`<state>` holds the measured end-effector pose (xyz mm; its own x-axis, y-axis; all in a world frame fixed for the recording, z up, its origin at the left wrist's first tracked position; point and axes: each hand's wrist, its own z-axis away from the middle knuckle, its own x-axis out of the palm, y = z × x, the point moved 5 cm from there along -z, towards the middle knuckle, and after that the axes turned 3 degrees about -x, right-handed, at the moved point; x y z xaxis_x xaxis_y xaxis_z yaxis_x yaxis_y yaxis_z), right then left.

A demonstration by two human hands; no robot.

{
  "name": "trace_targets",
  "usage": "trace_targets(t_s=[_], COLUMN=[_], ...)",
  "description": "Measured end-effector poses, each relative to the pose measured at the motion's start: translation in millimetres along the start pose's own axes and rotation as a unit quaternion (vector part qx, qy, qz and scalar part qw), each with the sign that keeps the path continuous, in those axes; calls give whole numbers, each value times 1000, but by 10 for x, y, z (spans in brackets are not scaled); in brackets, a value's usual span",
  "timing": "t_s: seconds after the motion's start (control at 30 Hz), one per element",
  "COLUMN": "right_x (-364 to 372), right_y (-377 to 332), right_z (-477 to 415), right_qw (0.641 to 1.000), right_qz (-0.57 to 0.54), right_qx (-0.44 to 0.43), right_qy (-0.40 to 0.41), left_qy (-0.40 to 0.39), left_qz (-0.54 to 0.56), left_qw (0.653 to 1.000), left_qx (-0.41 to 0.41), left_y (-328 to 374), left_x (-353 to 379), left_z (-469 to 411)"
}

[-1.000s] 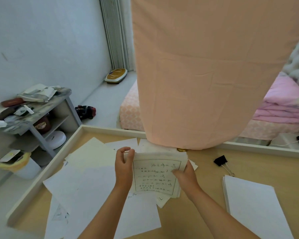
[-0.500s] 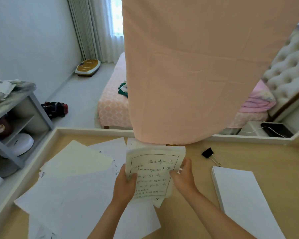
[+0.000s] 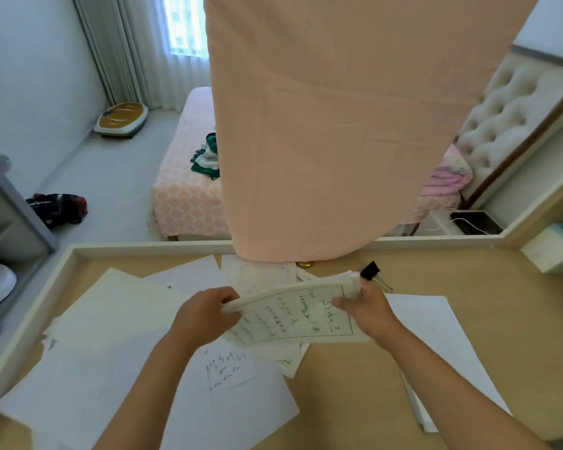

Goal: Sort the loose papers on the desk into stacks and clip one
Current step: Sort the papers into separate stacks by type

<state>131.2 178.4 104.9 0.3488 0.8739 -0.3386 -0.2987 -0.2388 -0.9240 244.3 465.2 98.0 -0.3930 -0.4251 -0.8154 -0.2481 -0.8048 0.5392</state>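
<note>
Both hands hold one small bundle of handwritten sheets above the middle of the desk, turned sideways. Left hand is closed on the bundle's left end, right hand pinched on the right end, fingers curled round the edge. Paper looks light, floppy and thin, bowing between the grips; likely to fan or slip unless held by the short edges. Loose sheets are spread on the left, a neat white stack near right, a black binder clip just beyond the right hand.
</note>
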Motion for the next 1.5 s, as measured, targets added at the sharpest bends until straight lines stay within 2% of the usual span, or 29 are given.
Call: trace_targets(t_s=[0.03, 0.07, 0.13, 0.17, 0.2, 0.33, 0.5, 0.57, 0.63, 0.7, 0.77, 0.83, 0.93, 1.03, 1.13, 1.2, 1.23, 1.27, 1.37, 1.43, 1.5], right_x=[-33, -47, -19, 24, 84, 380, 479, 505, 475, 393, 304, 242, 120, -135, -592, -917, -1039, -1131, -1318, -1502, -1758], right_y=[107, 205, 401, 489, 581, 878, 960, 939, 901, 844, 758, 668, 589, 572, 729, 954, 1069, 1205, 1487, 1570, 1637], right_z=[37, 79, 159, 199, 239, 407, 504, 510, 496, 470, 450, 420, 347, 290, 254, 255, 263, 265, 233, 197, 128], right_qw=[999, 998, 994, 993, 993, 995, 997, 997, 996, 997, 998, 999, 998, 997, 998, 993, 990, 986, 970, 968, 974], right_qz=[-21, -45, -80, -88, -87, -54, -38, -26, -19, -11, -7, -12, 14, 52, 51, 11, -25, -67, -174, -181, -146], right_qx=[22, 41, 66, 70, 72, 72, 72, 79, 82, 76, 59, 41, 17, 7, 11, 53, 84, 117, 169, 173, 170], right_qy=[18, 32, 45, 41, 29, -32, 9, 8, 0, -10, -17, -30, -55, -49, 35, 104, 113, 102, -2, -33, -22], left_qy=[3, 16, 55, 68, 74, 102, 119, 113, 95, 33, -21, -37, -74, -65, -53, -43, -34, -25, -35, -56, -73], left_qz=[114, 246, 454, 501, 509, 478, 412, 354, 244, 79, -99, -169, -83, -45, 33, 99, 137, 178, 305, 349, 366], left_qw=[993, 968, 884, 857, 850, 861, 894, 922, 961, 993, 992, 985, 992, 992, 993, 991, 987, 982, 951, 932, 921], left_qx=[-32, -57, -93, -103, -112, -141, -131, -110, -86, -80, -70, -16, 65, 102, 96, 83, 72, 56, -38, -86, -113], left_y=[-111, -184, -237, -240, -230, -249, -357, -368, -402, -399, -283, -15, 419, 650, 808, 958, 1056, 1168, 1536, 1805, 2079], left_x=[-3, 2, 66, 151, 267, 697, 733, 619, 419, 231, 147, 230, 557, 798, 976, 1074, 1114, 1162, 1447, 1746, 2062], left_z=[42, 95, 219, 276, 327, 513, 611, 595, 509, 393, 286, 198, 145, 124, 87, 48, 24, 3, -51, -105, -171])
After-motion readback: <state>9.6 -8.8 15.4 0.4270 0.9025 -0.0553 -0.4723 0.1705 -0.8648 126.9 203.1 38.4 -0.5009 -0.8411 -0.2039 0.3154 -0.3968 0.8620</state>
